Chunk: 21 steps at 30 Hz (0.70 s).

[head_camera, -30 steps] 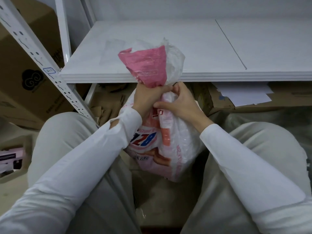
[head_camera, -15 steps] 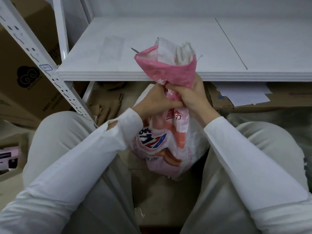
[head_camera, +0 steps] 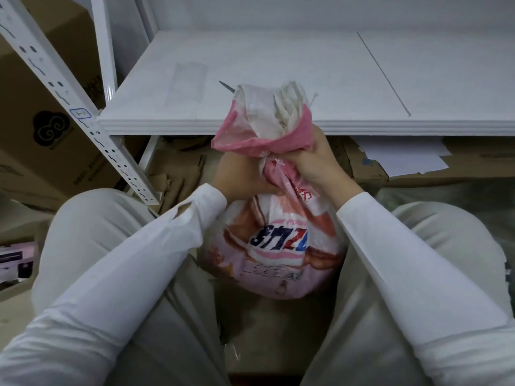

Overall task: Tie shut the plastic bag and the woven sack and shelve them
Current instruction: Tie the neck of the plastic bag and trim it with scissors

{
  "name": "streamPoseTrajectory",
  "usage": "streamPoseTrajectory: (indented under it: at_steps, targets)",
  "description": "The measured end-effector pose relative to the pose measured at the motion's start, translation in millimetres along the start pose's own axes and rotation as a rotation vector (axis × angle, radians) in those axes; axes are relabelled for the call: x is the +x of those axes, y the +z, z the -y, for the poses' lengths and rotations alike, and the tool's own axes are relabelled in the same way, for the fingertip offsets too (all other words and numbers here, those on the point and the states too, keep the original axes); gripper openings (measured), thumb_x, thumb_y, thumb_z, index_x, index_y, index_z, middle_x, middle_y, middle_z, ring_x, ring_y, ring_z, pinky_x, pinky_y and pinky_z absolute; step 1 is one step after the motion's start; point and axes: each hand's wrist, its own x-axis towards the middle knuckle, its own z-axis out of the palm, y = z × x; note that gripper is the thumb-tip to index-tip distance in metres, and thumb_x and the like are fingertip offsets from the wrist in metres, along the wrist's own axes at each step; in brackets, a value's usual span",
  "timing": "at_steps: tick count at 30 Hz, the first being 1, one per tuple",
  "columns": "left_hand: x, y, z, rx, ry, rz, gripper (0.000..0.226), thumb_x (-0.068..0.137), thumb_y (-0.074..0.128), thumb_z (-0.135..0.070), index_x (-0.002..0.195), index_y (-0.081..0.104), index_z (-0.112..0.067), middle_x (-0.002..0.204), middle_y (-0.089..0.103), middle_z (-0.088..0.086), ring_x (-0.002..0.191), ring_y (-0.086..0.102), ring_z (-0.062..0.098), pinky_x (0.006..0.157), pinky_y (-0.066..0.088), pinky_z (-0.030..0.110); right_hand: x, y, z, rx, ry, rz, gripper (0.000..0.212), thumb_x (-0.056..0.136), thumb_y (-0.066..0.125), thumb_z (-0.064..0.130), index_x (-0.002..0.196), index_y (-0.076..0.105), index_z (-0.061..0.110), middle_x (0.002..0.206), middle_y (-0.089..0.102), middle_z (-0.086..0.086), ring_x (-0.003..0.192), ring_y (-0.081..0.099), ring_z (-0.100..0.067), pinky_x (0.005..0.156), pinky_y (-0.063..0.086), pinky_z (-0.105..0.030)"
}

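Observation:
A pink and white woven sack (head_camera: 278, 246) with printed lettering stands between my knees, below the shelf edge. Its gathered neck is cinched and the pink mouth (head_camera: 264, 126) flares open above it, showing white lining. My left hand (head_camera: 239, 176) grips the neck from the left. My right hand (head_camera: 315, 160) grips the neck from the right, fingers curled round it just under the flare. A thin white tie (head_camera: 312, 98) sticks up behind the mouth. No plastic bag is plainly visible.
A white shelf board (head_camera: 278, 79) lies straight ahead with a slotted white upright (head_camera: 83, 126) at left. Cardboard boxes (head_camera: 41, 107) stand left of the rack. Flattened cardboard and white paper (head_camera: 404, 157) lie under the shelf. A pink box (head_camera: 16, 260) sits at far left.
The sack's mouth has turned from a folded pink flap to an open flare. My right hand moved up from the sack's side to the neck; both hands now squeeze it.

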Motion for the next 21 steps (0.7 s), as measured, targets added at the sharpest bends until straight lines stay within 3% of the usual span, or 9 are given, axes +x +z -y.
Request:
streamPoseTrajectory:
  at_steps: [2, 5, 8, 11, 14, 17, 19, 21]
  targets:
    - [-2, 5, -5, 0.076, -0.037, -0.154, 0.057, 0.061, 0.075, -0.066, 0.096, 0.066, -0.022, 0.096, 0.070, 0.002, 0.089, 0.066, 0.022, 0.078, 0.052, 0.031, 3, 7, -4, -0.043, -0.016, -0.098, 0.048, 0.077, 0.074, -0.002, 0.122, 0.060, 0.005, 0.112, 0.069, -0.003, 0.103, 0.066, -0.007, 0.090, 0.055, -0.028]
    - [-2, 8, -20, 0.098, -0.240, -0.241, 0.036, 0.075, 0.065, -0.055, 0.069, 0.058, -0.020, 0.074, 0.068, 0.003, 0.069, 0.064, 0.025, 0.062, 0.047, 0.028, 7, 21, -12, -0.084, -0.046, -0.294, 0.046, 0.075, 0.076, 0.008, 0.118, 0.058, 0.003, 0.108, 0.069, -0.005, 0.101, 0.067, -0.014, 0.088, 0.057, -0.037]
    - [-5, 11, -26, -0.004, -0.301, -0.208, 0.031, 0.078, 0.063, -0.045, 0.069, 0.058, -0.015, 0.070, 0.065, 0.001, 0.066, 0.061, 0.023, 0.060, 0.042, 0.027, 7, 27, -16, -0.070, -0.056, -0.374, 0.039, 0.078, 0.072, 0.004, 0.113, 0.056, 0.002, 0.103, 0.068, -0.008, 0.096, 0.067, -0.017, 0.084, 0.058, -0.037]
    - [-2, 3, -20, -0.172, -0.298, -0.040, 0.042, 0.071, 0.070, -0.054, 0.064, 0.056, -0.014, 0.062, 0.057, -0.006, 0.057, 0.052, 0.013, 0.056, 0.038, 0.027, 10, 13, -16, 0.079, -0.013, -0.336, 0.044, 0.077, 0.068, -0.005, 0.119, 0.055, 0.000, 0.108, 0.068, -0.012, 0.101, 0.067, -0.020, 0.090, 0.056, -0.036]
    - [2, -18, -15, -0.606, -0.313, 0.261, 0.061, 0.065, 0.074, -0.054, 0.086, 0.064, 0.002, 0.075, 0.058, 0.006, 0.068, 0.053, 0.017, 0.068, 0.042, 0.031, 14, -1, -14, 0.230, 0.040, -0.290, 0.039, 0.075, 0.067, -0.010, 0.113, 0.060, 0.000, 0.100, 0.072, -0.011, 0.096, 0.070, -0.023, 0.087, 0.056, -0.037]
    - [-1, -32, -7, -0.844, -0.361, 0.428, 0.047, 0.079, 0.075, -0.033, 0.116, 0.061, -0.007, 0.096, 0.068, 0.008, 0.079, 0.063, 0.014, 0.071, 0.052, 0.026, 10, -3, -11, 0.384, 0.101, -0.184, 0.036, 0.076, 0.059, -0.021, 0.101, 0.063, 0.005, 0.085, 0.074, -0.005, 0.085, 0.072, -0.021, 0.077, 0.057, -0.033]
    - [-5, -28, -4, -0.937, -0.371, 0.456, 0.035, 0.085, 0.070, -0.022, 0.113, 0.059, -0.005, 0.091, 0.069, 0.009, 0.076, 0.066, 0.017, 0.068, 0.057, 0.027, 9, -2, -10, 0.460, 0.128, -0.082, 0.040, 0.073, 0.059, -0.023, 0.105, 0.062, 0.001, 0.089, 0.074, -0.009, 0.089, 0.071, -0.025, 0.083, 0.057, -0.039]
    - [-6, -20, -6, -0.916, -0.356, 0.365, 0.035, 0.083, 0.072, -0.023, 0.108, 0.058, -0.003, 0.086, 0.069, 0.010, 0.071, 0.067, 0.019, 0.063, 0.058, 0.028, 10, -2, -8, 0.536, 0.155, -0.011, 0.041, 0.068, 0.060, -0.021, 0.103, 0.063, -0.001, 0.092, 0.073, -0.013, 0.092, 0.069, -0.028, 0.089, 0.055, -0.043]
